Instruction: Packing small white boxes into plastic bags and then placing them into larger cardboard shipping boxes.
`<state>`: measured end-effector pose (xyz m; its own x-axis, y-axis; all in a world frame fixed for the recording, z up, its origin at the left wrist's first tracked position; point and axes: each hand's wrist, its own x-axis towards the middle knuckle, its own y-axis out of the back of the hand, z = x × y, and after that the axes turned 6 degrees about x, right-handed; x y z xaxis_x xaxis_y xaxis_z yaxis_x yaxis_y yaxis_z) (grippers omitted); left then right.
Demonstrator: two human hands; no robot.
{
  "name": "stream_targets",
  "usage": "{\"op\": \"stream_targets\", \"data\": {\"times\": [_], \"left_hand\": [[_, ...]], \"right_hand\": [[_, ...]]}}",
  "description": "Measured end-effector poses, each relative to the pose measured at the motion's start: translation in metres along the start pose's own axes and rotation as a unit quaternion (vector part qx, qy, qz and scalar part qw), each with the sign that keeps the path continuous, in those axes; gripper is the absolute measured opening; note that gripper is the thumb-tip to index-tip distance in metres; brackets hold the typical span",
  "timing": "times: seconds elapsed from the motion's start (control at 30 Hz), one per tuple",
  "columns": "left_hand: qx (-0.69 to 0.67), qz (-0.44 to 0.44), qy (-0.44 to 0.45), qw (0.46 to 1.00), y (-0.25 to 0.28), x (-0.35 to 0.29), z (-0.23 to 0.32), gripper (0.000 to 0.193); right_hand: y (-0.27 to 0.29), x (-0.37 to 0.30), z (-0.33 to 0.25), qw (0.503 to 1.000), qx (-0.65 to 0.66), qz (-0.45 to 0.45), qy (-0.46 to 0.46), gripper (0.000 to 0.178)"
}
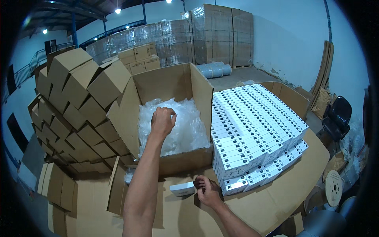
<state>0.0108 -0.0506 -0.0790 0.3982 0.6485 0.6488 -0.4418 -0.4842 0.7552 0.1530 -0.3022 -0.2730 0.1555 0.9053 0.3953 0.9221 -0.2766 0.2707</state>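
My left hand (162,121) reaches into an open cardboard carton (185,160), just above a heap of clear plastic bags (183,132). Its fingers are curled down, and whatever lies between them is hidden. Low in front of the carton, my right hand (208,193) has its bent fingers and thumb at the right end of a small white box (182,189). That box lies lengthwise over the cardboard-covered table (260,213). Close to the right hand rises a large stack of similar white boxes (252,130), each showing a small dark square.
Brown cartons (83,106) are piled high at the left. An upright cardboard flap (117,187) stands near my left forearm. Wrapped pallets (221,35) line the back wall. At the right are a black chair (338,116) and a cable spool (334,189) beyond the table's curved edge.
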Motion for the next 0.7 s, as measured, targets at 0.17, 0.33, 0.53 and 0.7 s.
{"op": "stream_targets", "data": {"times": [0.17, 0.33, 0.53, 0.7], "left_hand": [[-0.065, 0.135, 0.009, 0.989, 0.025, 0.013, -0.013, 0.013], [-0.171, 0.170, 0.083, 0.967, 0.083, 0.018, 0.009, 0.015], [-0.286, 0.185, 0.120, 0.933, 0.131, -0.022, 0.041, 0.016], [-0.361, 0.175, 0.161, 0.902, 0.171, -0.104, 0.074, 0.018]], "right_hand": [[-0.002, 0.002, -0.008, 1.000, 0.005, 0.000, 0.007, 0.041], [-0.002, -0.001, 0.007, 1.000, 0.009, -0.019, -0.022, 0.040], [-0.002, -0.004, 0.017, 1.000, -0.023, 0.005, 0.001, 0.042], [-0.005, -0.011, 0.020, 0.998, 0.023, -0.041, -0.045, 0.043]]}}
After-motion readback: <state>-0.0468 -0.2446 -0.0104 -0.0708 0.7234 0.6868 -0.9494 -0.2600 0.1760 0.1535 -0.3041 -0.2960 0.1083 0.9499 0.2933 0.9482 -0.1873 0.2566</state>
